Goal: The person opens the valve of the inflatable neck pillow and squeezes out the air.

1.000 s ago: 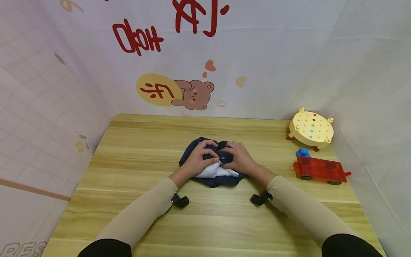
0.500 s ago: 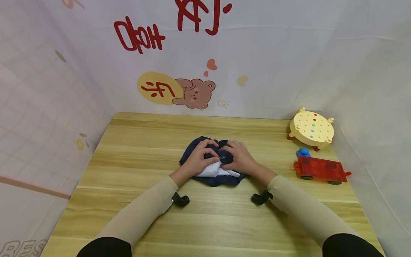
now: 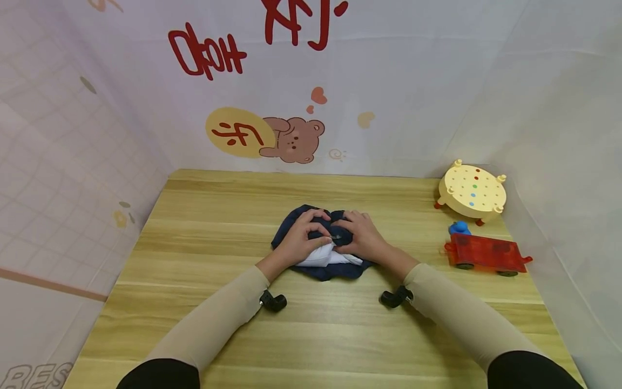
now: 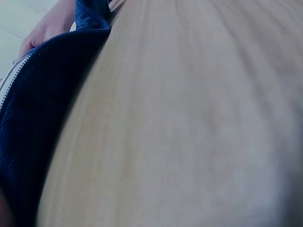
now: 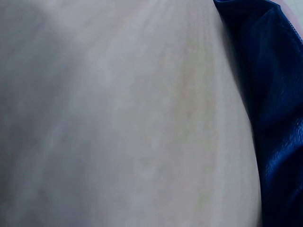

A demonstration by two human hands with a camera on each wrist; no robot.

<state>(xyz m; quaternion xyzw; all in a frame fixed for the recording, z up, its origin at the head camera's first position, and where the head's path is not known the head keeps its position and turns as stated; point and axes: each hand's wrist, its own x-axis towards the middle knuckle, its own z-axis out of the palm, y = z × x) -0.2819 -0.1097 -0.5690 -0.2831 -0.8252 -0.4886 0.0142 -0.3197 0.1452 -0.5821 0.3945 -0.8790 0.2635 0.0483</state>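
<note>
**Two hands on a navy zip pouch at mid-table**

Wood-grain table (image 3: 204,324) fills the lower half of the head view, closed in on three sides by a pale printed backdrop (image 3: 413,97). At the table's middle lies a navy pouch (image 3: 291,229) with something white (image 3: 320,258) showing at its near edge, and everything else is best placed from it.

Left hand (image 3: 298,240) and right hand (image 3: 362,237) both lie on top of the pouch, fingers curled into the cloth and meeting at a small metal zip pull (image 3: 336,237). Which fingertips actually pinch the pull is too small to tell; both hands do grip the pouch. The left wrist view shows the same navy cloth (image 4: 33,118) with a pale zip edge lying on the table; the right wrist view shows only cloth (image 5: 279,118) against blurred wood.

To the right of the pouch, well apart from it, stand a red toy wagon (image 3: 483,254) with a small blue piece (image 3: 459,227) just behind it, and farther back a round yellow toy table (image 3: 472,192) with coloured dots.

Risks, as I judge them: the white contents sit right beside the zip line, so a pull along it could snag them in the teeth. If one hand slackens, the soft pouch would bunch up and travel with the slider rather than let it run. The tiny pull could also slip out of the fingertips.

Writing: large red characters on the backdrop behind the pouch, seemingly Korean and mirrored, not legible to me; a yellow oval with red strokes beside a cartoon bear (image 3: 293,140); "RES" at the lower left corner.
</note>
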